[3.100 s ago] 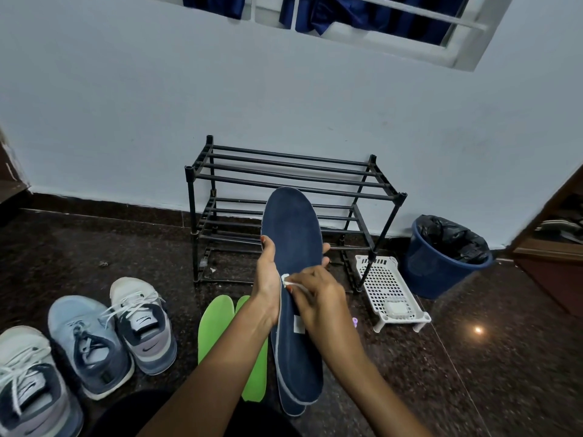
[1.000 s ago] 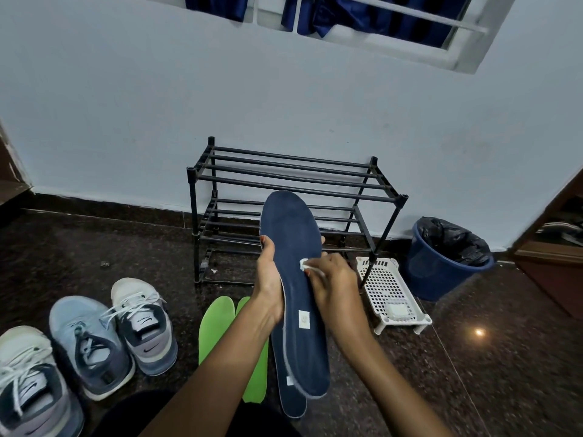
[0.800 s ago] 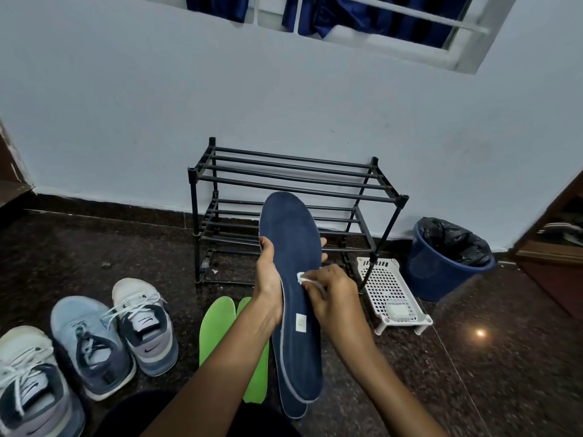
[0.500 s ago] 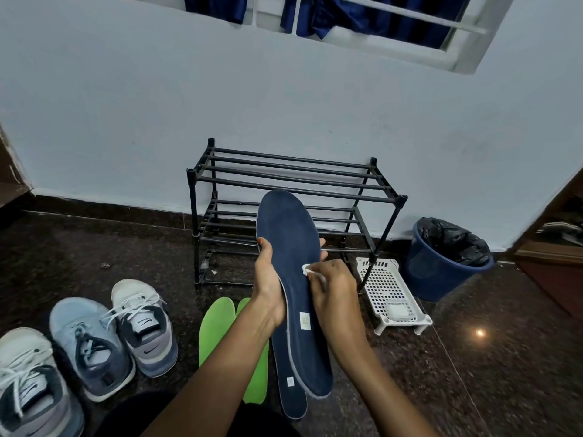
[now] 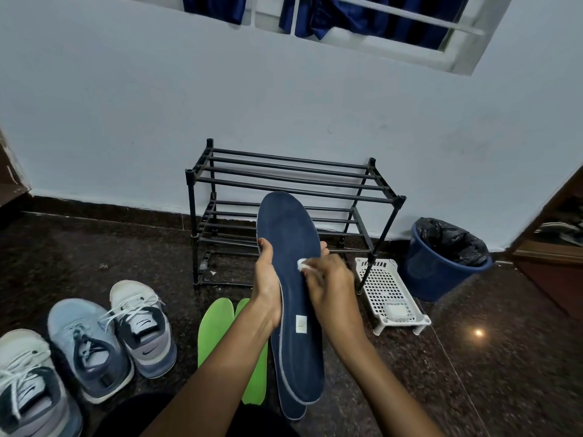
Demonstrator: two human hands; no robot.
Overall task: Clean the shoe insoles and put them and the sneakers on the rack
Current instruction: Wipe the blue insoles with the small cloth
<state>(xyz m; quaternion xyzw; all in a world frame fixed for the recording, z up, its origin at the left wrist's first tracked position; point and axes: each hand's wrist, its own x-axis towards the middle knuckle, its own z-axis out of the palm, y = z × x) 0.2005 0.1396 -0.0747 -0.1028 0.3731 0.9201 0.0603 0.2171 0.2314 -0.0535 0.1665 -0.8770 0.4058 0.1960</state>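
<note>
My left hand grips a navy blue insole at its left edge and holds it upright, toe end up, in front of the black two-tier rack. My right hand pinches a small white wipe and presses it on the insole's middle. A second navy insole lies on the floor behind the held one, mostly hidden. Two green insoles lie on the floor, partly under my left forearm. Three sneakers stand at the lower left.
A white perforated tray with a small white pad rests on the dark stone floor by the rack's right leg. A blue bin with a black liner stands right of it. Wooden furniture fills the right edge.
My right hand with the wipe has rubbed up and down the held insole and now sits a little higher than three seconds ago. The insole has tilted slightly. Nothing on the floor has moved.
</note>
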